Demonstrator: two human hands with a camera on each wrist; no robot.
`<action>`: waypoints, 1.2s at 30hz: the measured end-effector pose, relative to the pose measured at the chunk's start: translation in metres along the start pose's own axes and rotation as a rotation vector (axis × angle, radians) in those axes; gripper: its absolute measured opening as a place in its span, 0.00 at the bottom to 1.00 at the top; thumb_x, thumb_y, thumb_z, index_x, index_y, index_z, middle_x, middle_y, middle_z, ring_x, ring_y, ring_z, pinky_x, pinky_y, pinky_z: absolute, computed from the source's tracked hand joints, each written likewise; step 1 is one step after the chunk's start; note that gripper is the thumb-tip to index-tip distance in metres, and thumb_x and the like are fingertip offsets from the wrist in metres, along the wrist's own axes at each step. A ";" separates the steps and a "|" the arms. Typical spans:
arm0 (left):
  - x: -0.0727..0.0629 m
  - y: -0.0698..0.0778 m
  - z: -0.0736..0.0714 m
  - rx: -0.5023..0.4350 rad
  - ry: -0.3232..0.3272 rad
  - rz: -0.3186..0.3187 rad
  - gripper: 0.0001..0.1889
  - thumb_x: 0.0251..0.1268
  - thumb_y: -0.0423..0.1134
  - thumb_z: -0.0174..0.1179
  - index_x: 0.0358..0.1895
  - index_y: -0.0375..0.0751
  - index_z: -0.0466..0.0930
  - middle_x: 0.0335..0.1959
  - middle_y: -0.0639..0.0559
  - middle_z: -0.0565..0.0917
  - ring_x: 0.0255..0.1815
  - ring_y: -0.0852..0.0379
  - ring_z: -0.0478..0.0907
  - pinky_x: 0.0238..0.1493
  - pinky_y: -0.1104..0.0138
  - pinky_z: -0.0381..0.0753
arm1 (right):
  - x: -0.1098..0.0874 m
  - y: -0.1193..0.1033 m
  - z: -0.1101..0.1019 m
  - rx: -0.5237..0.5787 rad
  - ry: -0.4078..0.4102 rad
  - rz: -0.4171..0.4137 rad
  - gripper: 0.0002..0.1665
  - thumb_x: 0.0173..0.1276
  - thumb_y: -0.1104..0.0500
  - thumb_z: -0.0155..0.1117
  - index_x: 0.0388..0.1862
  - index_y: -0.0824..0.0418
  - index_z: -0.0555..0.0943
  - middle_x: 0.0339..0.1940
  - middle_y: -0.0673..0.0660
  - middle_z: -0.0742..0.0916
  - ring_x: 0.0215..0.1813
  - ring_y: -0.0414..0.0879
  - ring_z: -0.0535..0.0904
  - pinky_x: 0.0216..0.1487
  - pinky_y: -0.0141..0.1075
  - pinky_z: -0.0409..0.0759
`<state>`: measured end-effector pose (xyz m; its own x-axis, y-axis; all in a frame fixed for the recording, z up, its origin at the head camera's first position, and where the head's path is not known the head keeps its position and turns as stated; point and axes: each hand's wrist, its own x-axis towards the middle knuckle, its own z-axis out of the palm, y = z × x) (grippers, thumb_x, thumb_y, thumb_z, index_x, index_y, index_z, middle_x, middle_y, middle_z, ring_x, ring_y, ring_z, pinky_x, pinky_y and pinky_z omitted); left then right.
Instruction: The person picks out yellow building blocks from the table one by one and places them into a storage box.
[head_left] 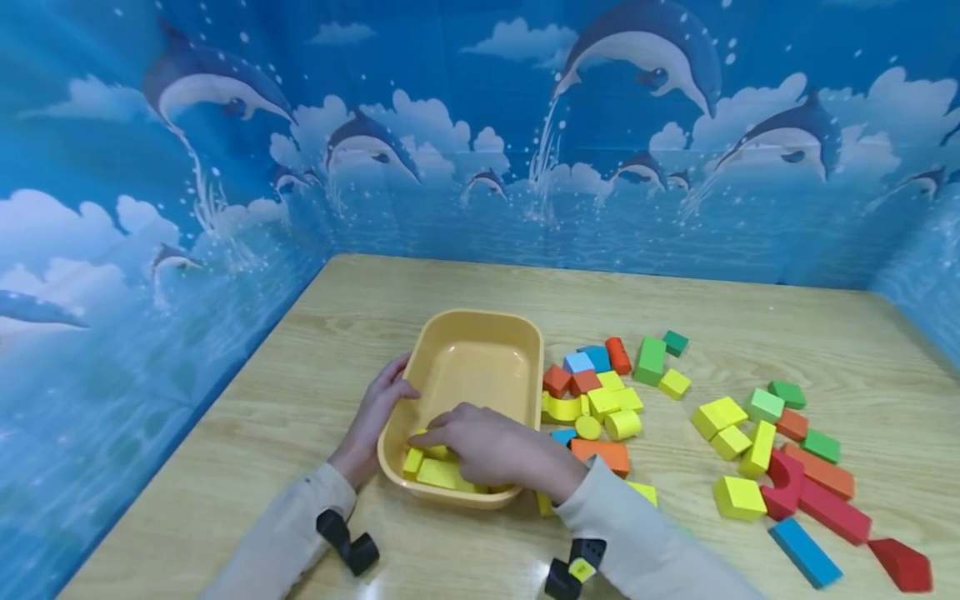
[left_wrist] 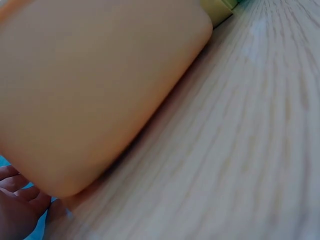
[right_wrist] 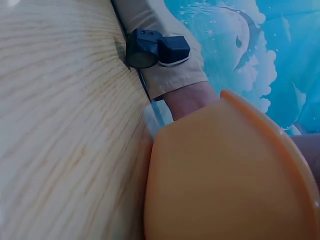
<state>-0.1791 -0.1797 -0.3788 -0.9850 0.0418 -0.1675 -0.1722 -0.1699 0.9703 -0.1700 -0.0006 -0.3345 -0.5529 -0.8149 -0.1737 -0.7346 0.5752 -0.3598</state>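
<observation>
A tan plastic bin (head_left: 480,367) stands on the table. My left hand (head_left: 372,417) holds its left rim, thumb over the edge and fingers along the outer wall; in the left wrist view part of that hand (left_wrist: 20,205) shows beside the bin's corner (left_wrist: 100,90). My right hand (head_left: 480,442) reaches over the right rim into the near end, index finger stretched over a yellow block (head_left: 438,452). A longer yellow block (head_left: 447,476) lies beneath that hand. I cannot tell whether the right fingers grip a block, as the palm side is hidden.
Right of the bin lie loose blocks: a yellow arch (head_left: 564,408), an orange block (head_left: 600,457) and a green block (head_left: 650,360). Farther right are a red arch (head_left: 786,482), a blue block (head_left: 806,552) and several others. A dolphin-print curtain (head_left: 480,167) borders the table.
</observation>
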 end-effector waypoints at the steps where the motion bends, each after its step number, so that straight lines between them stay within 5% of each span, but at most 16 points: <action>1: 0.000 0.000 0.000 -0.001 -0.002 0.001 0.34 0.58 0.28 0.41 0.72 0.39 0.56 0.71 0.43 0.63 0.66 0.47 0.64 0.60 0.63 0.69 | 0.001 -0.001 0.000 -0.013 -0.009 0.002 0.40 0.60 0.73 0.58 0.68 0.43 0.72 0.65 0.49 0.77 0.64 0.45 0.71 0.63 0.40 0.70; 5: 0.001 0.000 0.000 0.006 0.001 0.000 0.34 0.58 0.28 0.42 0.72 0.40 0.56 0.72 0.43 0.62 0.66 0.48 0.63 0.59 0.64 0.69 | 0.004 -0.002 0.000 -0.060 -0.004 0.016 0.36 0.62 0.71 0.58 0.67 0.44 0.74 0.65 0.48 0.77 0.66 0.47 0.70 0.65 0.43 0.68; 14: 0.001 0.000 0.000 0.007 -0.001 -0.006 0.34 0.58 0.28 0.43 0.73 0.42 0.56 0.71 0.45 0.62 0.66 0.49 0.63 0.61 0.62 0.67 | 0.004 0.003 -0.001 0.030 0.039 -0.012 0.34 0.60 0.75 0.56 0.60 0.47 0.80 0.58 0.45 0.82 0.60 0.40 0.74 0.58 0.36 0.73; 21: 0.001 0.001 -0.001 0.006 -0.019 0.003 0.35 0.58 0.28 0.41 0.73 0.39 0.54 0.72 0.43 0.61 0.68 0.48 0.62 0.61 0.63 0.67 | 0.009 0.000 0.000 -0.038 0.103 -0.173 0.22 0.67 0.66 0.59 0.57 0.50 0.81 0.56 0.47 0.83 0.60 0.42 0.74 0.63 0.34 0.70; 26: 0.000 0.001 -0.001 0.004 -0.016 -0.003 0.34 0.58 0.28 0.41 0.73 0.39 0.55 0.73 0.44 0.61 0.68 0.48 0.61 0.61 0.64 0.67 | 0.016 -0.006 0.004 -0.165 0.193 -0.270 0.14 0.65 0.59 0.65 0.48 0.48 0.85 0.48 0.47 0.85 0.52 0.40 0.78 0.54 0.31 0.74; 32: -0.001 0.002 -0.001 0.008 -0.008 0.002 0.34 0.59 0.28 0.42 0.73 0.39 0.56 0.73 0.44 0.61 0.68 0.49 0.61 0.57 0.70 0.68 | 0.021 -0.007 0.004 -0.145 0.211 -0.260 0.10 0.64 0.59 0.66 0.45 0.51 0.84 0.41 0.44 0.85 0.44 0.35 0.78 0.47 0.27 0.75; 36: -0.001 0.001 -0.002 0.001 -0.034 0.019 0.32 0.62 0.29 0.40 0.73 0.39 0.55 0.73 0.44 0.60 0.69 0.49 0.60 0.54 0.73 0.70 | 0.021 -0.005 -0.001 -0.169 0.304 -0.246 0.13 0.65 0.64 0.63 0.47 0.53 0.81 0.41 0.46 0.84 0.43 0.38 0.78 0.46 0.29 0.76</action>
<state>-0.1787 -0.1817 -0.3775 -0.9871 0.0724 -0.1430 -0.1535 -0.1703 0.9734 -0.1783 -0.0200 -0.3354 -0.4249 -0.8859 0.1861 -0.8994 0.3900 -0.1974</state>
